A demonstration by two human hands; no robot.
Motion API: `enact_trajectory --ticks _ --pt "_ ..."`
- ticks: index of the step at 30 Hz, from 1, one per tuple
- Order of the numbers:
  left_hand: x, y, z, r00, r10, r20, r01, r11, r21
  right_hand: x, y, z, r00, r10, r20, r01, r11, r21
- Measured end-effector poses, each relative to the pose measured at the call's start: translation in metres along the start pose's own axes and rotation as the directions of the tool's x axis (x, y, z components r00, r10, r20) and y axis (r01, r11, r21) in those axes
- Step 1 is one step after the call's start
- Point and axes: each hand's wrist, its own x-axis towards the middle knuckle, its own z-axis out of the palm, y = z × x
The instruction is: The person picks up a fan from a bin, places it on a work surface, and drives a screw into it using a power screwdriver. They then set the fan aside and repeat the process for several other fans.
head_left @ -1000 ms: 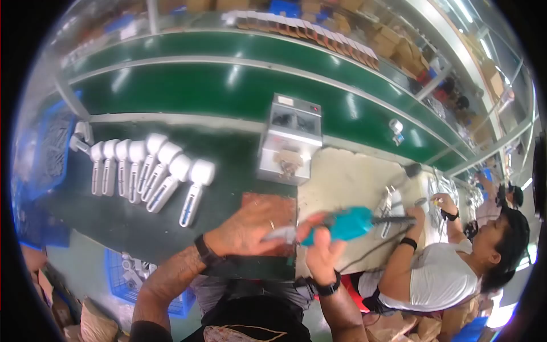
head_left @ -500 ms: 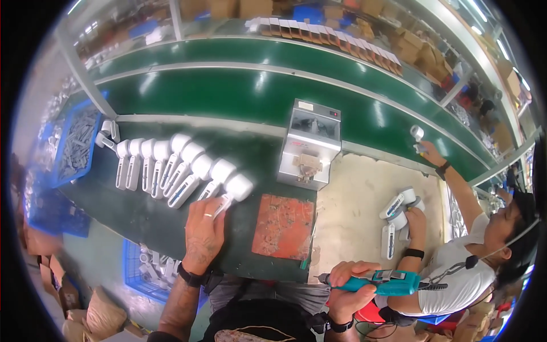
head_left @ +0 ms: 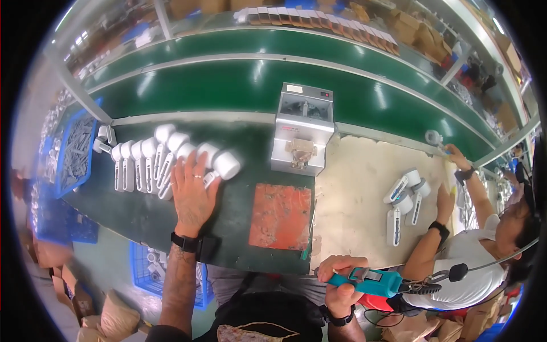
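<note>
My left hand (head_left: 192,196) lies over the right part of a row of white round-headed handheld devices (head_left: 137,153), its fingers spread and touching their handles. Some of those handles are hidden beneath it. At the row's right end, one device's round head (head_left: 227,165) shows beside my fingers. My right hand (head_left: 340,299) is wrapped round a teal electric screwdriver (head_left: 380,283), held level near the bench's front edge with its tip to the left. A cord runs from its rear end.
A metal screw feeder (head_left: 302,128) stands behind a worn red mat (head_left: 280,216). Several white devices (head_left: 394,226) lie on the pale board (head_left: 347,211), beside a co-worker's arm (head_left: 424,251). A blue basket (head_left: 77,151) of grey parts sits far left; another blue basket (head_left: 151,282) is below the bench.
My left hand has gone from the rightmost device's handle to lying spread across the row. The screwdriver has shifted slightly left. The co-worker's near hand has left the devices on the pale board.
</note>
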Motion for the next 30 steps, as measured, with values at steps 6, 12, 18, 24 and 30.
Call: enact_trajectory --ticks 6,12,18,24,30 --pt "0.005 -0.009 0.008 0.991 -0.1 -0.086 0.1 0.995 -0.007 -0.006 0.004 -0.018 1.0 0.017 0.004 -0.017 1.0 0.009" --pt "-0.006 -0.005 0.008 0.99 0.023 -0.141 -0.031 0.998 -0.056 0.0 0.005 -0.022 1.0 0.027 0.009 -0.027 1.0 -0.004" --pt "-0.001 -0.013 0.004 0.994 -0.012 -0.111 -0.002 0.992 -0.125 0.005 0.009 -0.011 0.998 0.058 0.033 -0.059 0.998 0.007" --pt "-0.011 -0.018 0.018 0.983 -0.028 -0.179 -0.008 0.98 -0.201 0.003 -0.003 -0.001 1.0 -0.017 -0.021 0.014 0.988 -0.152" --pt "-0.01 -0.016 -0.001 0.994 -0.071 -0.083 0.051 0.974 -0.221 0.005 0.006 -0.006 0.998 -0.066 -0.014 0.061 0.974 -0.217"
